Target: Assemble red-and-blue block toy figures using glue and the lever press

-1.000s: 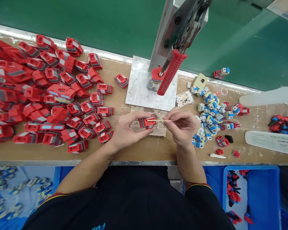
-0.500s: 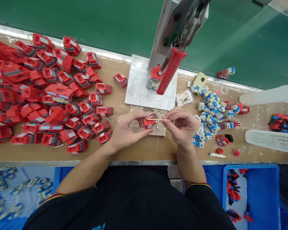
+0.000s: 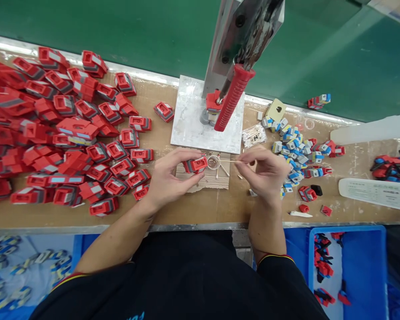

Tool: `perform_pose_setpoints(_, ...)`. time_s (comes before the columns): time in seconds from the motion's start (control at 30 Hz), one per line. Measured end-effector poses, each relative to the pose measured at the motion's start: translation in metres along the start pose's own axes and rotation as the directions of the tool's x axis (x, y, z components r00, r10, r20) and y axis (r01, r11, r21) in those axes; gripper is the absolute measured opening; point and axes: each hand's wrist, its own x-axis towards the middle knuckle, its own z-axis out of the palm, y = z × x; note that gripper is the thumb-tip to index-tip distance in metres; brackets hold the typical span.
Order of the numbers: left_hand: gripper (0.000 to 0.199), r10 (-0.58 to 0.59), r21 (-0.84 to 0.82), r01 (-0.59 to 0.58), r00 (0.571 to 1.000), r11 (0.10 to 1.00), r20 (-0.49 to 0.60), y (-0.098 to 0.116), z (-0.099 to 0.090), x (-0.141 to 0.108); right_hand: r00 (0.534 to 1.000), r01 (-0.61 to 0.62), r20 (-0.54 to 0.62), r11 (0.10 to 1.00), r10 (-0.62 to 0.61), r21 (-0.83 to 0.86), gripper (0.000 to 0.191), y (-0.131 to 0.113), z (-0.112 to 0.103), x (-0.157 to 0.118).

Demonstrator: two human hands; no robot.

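My left hand (image 3: 170,178) holds a red and grey toy part (image 3: 195,165) between thumb and fingers, its hollow side facing up. A thin cotton swab (image 3: 227,161) is pinched in my right hand (image 3: 265,171), its tip pointing left over a small round clear cup (image 3: 214,162). The cup stands on a piece of cardboard (image 3: 203,183), with more swabs lying beside it. Just behind is a metal plate (image 3: 190,120) under a press with a red handle (image 3: 235,98); a red part sits beneath the press.
Many red parts (image 3: 76,129) cover the left of the table. Small white, blue and yellow parts (image 3: 291,151) lie to the right, near a bag of swabs (image 3: 254,135) and a white blade-like tool (image 3: 300,214). A blue bin (image 3: 366,266) stands below right.
My right hand has moved right with the swab, away from the red part. My left hand has shifted slightly left with the part, and the cup between them now shows.
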Motion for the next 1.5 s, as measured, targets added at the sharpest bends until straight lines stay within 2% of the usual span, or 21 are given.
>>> perform_pose_setpoints(0.13, 0.025, -0.041, 0.024, 0.041, 0.999, 0.999, -0.015, -0.002, -0.002, 0.001, 0.969, -0.027, 0.236, 0.983, 0.070, -0.184, 0.013, 0.015, 0.004, -0.001)
perform_pose_setpoints(0.23, 0.023, -0.074, 0.048, 0.074, 0.997, 0.996, -0.011, -0.002, -0.003, 0.001, 0.951, -0.061, 0.287, 0.978, 0.118, -0.201, 0.013, 0.018, 0.007, -0.001)
perform_pose_setpoints(0.3, 0.021, -0.083, 0.050, 0.083, 0.997, 0.995, -0.008, -0.002, -0.002, 0.001, 0.961, -0.098, 0.241, 0.983, 0.134, -0.155, 0.013, 0.013, 0.006, -0.001)
perform_pose_setpoints(0.37, 0.021, -0.082, 0.043, 0.082, 0.997, 0.996, -0.001, -0.001, -0.002, 0.001, 0.983, -0.126, 0.128, 0.991, 0.130, -0.040, 0.014, 0.006, 0.004, -0.001)
perform_pose_setpoints(0.47, 0.020, -0.078, 0.027, 0.078, 0.997, 0.997, 0.018, 0.000, 0.000, 0.001, 0.992, -0.097, -0.064, 0.981, 0.109, 0.168, 0.021, -0.004, 0.008, -0.001)
perform_pose_setpoints(0.53, 0.021, -0.067, 0.016, 0.067, 0.997, 0.998, 0.040, 0.001, 0.001, 0.000, 0.989, -0.065, -0.114, 0.966, 0.096, 0.250, 0.024, -0.007, 0.015, -0.001)
perform_pose_setpoints(0.73, 0.022, -0.036, -0.007, 0.037, 0.997, 0.999, 0.066, 0.003, 0.003, 0.000, 0.991, -0.108, -0.041, 0.946, 0.127, 0.305, 0.026, -0.009, 0.031, -0.003)
perform_pose_setpoints(1.07, 0.021, -0.051, -0.002, 0.051, 0.996, 0.999, 0.071, 0.004, 0.002, 0.000, 0.987, -0.161, 0.037, 0.945, 0.157, 0.286, 0.024, -0.008, 0.032, -0.005)
perform_pose_setpoints(1.3, 0.023, -0.027, -0.012, 0.028, 0.998, 1.000, 0.050, 0.004, 0.002, 0.000, 0.992, -0.121, 0.017, 0.952, 0.121, 0.280, 0.022, -0.007, 0.029, -0.005)
perform_pose_setpoints(1.5, 0.023, -0.057, 0.005, 0.057, 0.997, 0.998, 0.058, 0.006, 0.002, 0.000, 0.994, -0.109, 0.006, 0.963, 0.111, 0.246, 0.020, -0.007, 0.023, -0.002)
